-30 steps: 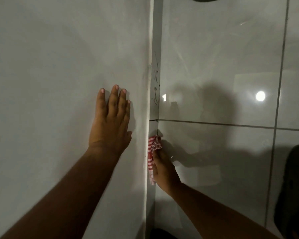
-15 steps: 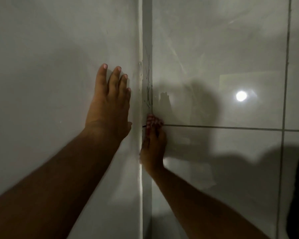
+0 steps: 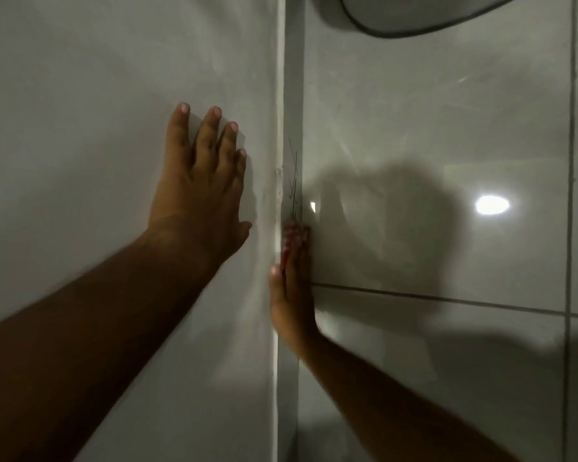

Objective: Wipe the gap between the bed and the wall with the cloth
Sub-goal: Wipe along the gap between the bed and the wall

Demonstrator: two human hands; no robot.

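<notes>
The right hand's fingers [image 3: 297,261] lie straight and together, pressed flat over the cloth [image 3: 293,236], pinning it into the gap [image 3: 289,181] just right of the frame's centre. Only a red-and-white checked bunch of cloth shows, poking out past the fingertips; the rest is hidden under the hand. The thumb sits on the left edge of the gap, its nail facing the camera. The right hand [image 3: 292,305] stands edge-on in the narrow recess, and its forearm runs down to the lower right corner of the frame.

The left hand's fingers [image 3: 211,138] are spread slightly apart and stretched flat, gripping nothing, with 4 nails visible and the thumb pointing toward the gap. The left hand [image 3: 197,198] presses palm-down on the plain pale surface [image 3: 97,128] filling the left half of the frame (whether this is the wall or the side of the bed, I cannot tell). Its forearm comes in from the lower left corner.

The gap runs as a vertical strip from the top of the frame to the bottom, with faint dark scribbles just above the cloth. Right of it is a glossy tiled surface [image 3: 447,128] with dark grout lines, 1 bright light reflection at mid right, and the shadows of the arms. At the top right edge, part of a rounded dark-rimmed object [image 3: 397,31] shows.
</notes>
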